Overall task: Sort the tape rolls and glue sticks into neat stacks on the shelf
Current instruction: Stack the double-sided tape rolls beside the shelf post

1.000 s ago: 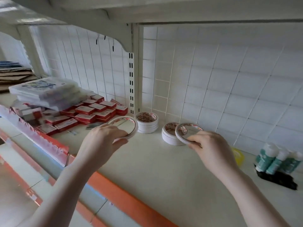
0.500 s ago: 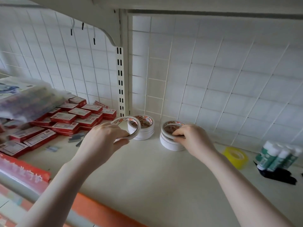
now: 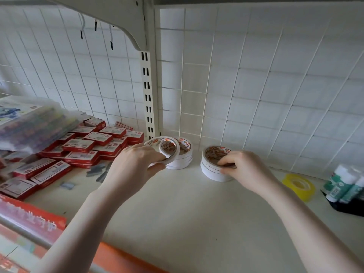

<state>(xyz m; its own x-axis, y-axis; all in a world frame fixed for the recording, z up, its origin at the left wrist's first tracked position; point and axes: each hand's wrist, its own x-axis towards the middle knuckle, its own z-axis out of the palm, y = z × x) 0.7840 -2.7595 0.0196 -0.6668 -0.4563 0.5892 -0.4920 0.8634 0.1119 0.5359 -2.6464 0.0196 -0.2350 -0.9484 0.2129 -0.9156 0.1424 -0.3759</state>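
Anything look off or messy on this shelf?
Yes. Loose staple strips lie scattered on the shelf in front of jumbled red boxes. A yellow tape roll sits alone, apart from the white tape stacks.

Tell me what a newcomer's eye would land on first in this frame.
Two bare hands at the middle of the shelf: the left hand holds a white tape roll tilted just above the left stack, while the right hand has its fingers on the top roll of the right stack. Red boxes crowd the left side, and a yellow tape roll lies beside the glue sticks on the right.
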